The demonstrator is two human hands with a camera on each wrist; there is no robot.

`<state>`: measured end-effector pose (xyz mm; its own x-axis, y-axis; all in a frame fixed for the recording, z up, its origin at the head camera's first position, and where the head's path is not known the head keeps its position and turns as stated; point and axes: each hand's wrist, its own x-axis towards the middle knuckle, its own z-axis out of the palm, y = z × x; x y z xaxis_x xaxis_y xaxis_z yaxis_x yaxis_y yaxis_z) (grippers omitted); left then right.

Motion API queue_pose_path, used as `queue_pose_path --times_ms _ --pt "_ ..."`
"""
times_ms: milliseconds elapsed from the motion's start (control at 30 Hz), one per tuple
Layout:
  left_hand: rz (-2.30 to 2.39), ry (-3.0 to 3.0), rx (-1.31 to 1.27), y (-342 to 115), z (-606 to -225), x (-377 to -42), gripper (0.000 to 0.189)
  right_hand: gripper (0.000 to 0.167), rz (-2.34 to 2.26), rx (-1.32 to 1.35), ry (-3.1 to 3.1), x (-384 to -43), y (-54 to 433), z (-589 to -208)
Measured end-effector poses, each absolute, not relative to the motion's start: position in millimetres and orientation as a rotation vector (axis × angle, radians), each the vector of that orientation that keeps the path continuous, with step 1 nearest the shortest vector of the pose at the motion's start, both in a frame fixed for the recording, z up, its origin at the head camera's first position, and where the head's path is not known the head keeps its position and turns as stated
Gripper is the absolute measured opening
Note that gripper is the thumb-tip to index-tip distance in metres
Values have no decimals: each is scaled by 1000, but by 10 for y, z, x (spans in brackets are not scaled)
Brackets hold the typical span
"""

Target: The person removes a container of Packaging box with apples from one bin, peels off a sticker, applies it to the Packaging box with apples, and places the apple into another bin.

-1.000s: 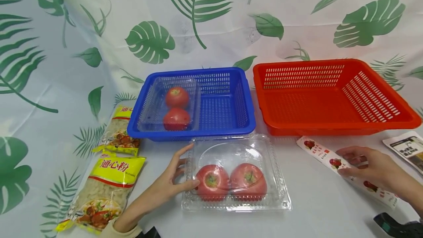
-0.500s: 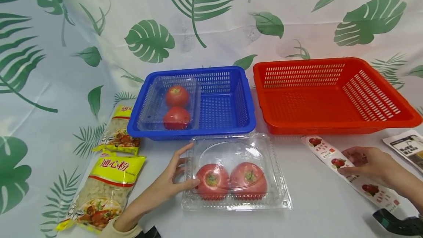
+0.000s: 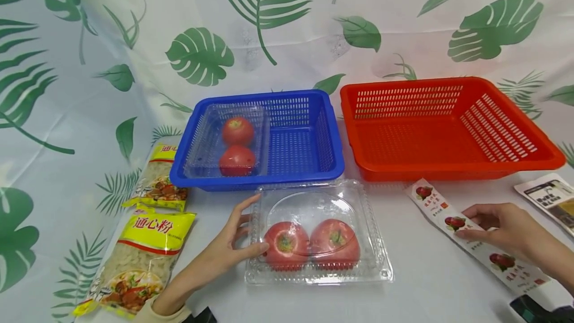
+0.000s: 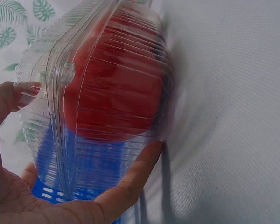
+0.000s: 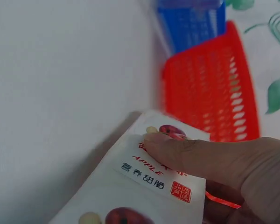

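Observation:
Two red apples [image 3: 335, 244] lie inside a closed clear plastic box [image 3: 314, 277] in the middle of the table. My left hand [image 3: 239, 241] spans the left side of this box and holds it, its thumb over the near part and a finger at the far corner. In the left wrist view, fingers [image 4: 126, 191] reach along the box's ribbed wall beside a red apple [image 4: 116, 93]. My right hand [image 3: 504, 228] pinches a strip of apple labels [image 3: 437, 206], thumb on top. The right wrist view shows printed lettering on the label strip [image 5: 144, 163]; the fingers beneath are mostly hidden.
Behind the box stands a blue basket [image 3: 338, 151] holding another clear box [image 3: 206, 148] with two apples. A red basket [image 3: 417, 138] is to its right. Two yellow-topped pasta bags [image 3: 148, 243], [image 3: 163, 173] lie at left. A printed packet [image 3: 547, 196] lies at far right.
The label strip has shifted slightly under my right hand, its far end turning a little and its near end sliding toward the lower right. My left hand keeps its place on the box.

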<state>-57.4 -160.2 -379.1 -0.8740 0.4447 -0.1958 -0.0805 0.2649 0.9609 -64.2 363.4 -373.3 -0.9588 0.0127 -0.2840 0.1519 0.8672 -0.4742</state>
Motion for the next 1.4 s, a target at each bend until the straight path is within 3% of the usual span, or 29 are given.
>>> queue_pose_path --times_ms 300,500,733,933,1200,1400 --pt "1615 2128 310 -1604 -3754 -566 86 30 -845 -3 2812 -388 3248 -3325" --pt "1572 2172 320 -1622 -3693 -566 82 27 -1092 -98 2822 -290 2875 -3124" --pt "1478 2246 284 -1616 -3588 -565 83 28 -1402 -220 2757 -442 2332 -2894" --pt "1165 2600 177 -1521 -3146 -526 89 29 -1639 -331 2642 -651 1938 -2713" --pt "1755 2399 581 -1139 -2800 -744 50 30 -1944 -385 2409 -865 1588 -2678" --pt "1926 2175 563 -758 -2867 -853 48 33 -2025 -341 2393 -931 1438 -2731"
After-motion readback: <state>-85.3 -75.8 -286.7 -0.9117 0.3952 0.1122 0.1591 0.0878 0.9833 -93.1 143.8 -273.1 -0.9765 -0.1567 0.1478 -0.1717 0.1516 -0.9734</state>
